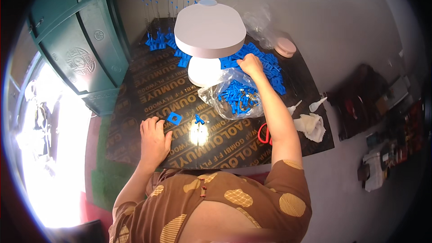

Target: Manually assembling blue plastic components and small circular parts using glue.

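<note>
Dark board (148, 90), bare beside left hand (154, 140).

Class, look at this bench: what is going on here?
A person sits at a dark board under a white lamp. The right hand reaches into the pile of blue parts behind a clear bag of more parts. The left hand rests flat on the board, beside a blue square piece. Red scissors lie near the right arm.

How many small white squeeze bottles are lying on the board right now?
2. Both small white squeeze bottles lie at the board's right side, past the right hand: one beside the forearm, the other further right, above the white cloth. More may be hidden.
</note>
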Demonstrator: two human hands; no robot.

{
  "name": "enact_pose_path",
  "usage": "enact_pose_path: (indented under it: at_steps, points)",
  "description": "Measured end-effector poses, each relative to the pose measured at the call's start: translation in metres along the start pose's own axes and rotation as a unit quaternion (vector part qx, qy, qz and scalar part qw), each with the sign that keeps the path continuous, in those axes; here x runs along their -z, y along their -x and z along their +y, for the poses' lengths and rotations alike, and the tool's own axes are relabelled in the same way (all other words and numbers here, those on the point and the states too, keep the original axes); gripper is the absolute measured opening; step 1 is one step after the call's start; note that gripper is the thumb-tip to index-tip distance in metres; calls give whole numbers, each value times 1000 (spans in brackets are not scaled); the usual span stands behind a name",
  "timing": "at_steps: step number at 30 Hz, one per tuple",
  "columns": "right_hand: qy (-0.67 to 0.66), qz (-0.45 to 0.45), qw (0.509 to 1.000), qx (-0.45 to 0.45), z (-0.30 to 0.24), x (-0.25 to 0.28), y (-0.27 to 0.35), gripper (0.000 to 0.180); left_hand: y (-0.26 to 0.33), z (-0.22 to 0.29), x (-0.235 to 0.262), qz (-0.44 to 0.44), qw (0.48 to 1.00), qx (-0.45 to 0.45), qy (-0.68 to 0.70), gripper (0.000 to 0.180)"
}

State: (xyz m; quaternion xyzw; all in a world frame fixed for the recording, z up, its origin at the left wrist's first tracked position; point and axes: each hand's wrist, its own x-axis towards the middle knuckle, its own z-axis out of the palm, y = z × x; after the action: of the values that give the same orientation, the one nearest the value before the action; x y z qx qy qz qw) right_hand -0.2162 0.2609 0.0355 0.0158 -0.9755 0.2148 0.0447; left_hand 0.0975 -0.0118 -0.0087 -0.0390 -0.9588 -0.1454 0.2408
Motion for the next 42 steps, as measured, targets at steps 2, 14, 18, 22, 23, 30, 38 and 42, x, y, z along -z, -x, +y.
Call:
enact_pose_path:
  at_steps: [2,14,18,22,23,30,38,42]
  points:
    - [19,-22,1000,-3,-8,0,1,38,1,-1,-1,8,1000,6,9,42]
    - [-56,-12,998,-7,2,-13,-16,34,-11,-1,1,-60,996,-37,52,54]
    - [13,4,1000,-21,-13,-14,-6,35,-15,-1,-2,-125,989,-81,-4,58]
    - [14,7,999,-44,-5,-24,-18,32,-6,0,2,-143,987,-65,-16,59]
    - [14,7,999,-45,1,-25,-23,32,-3,0,4,-136,989,-63,-12,59]
    - [8,166,983,81,1,-3,5,18,11,-4,9,-125,991,-33,33,58]
    - [-218,202,938,179,-22,29,93,21,10,-10,6,-31,995,-7,91,48]
    - [-258,221,855,391,-39,29,153,17,8,-10,5,49,988,-6,150,41]
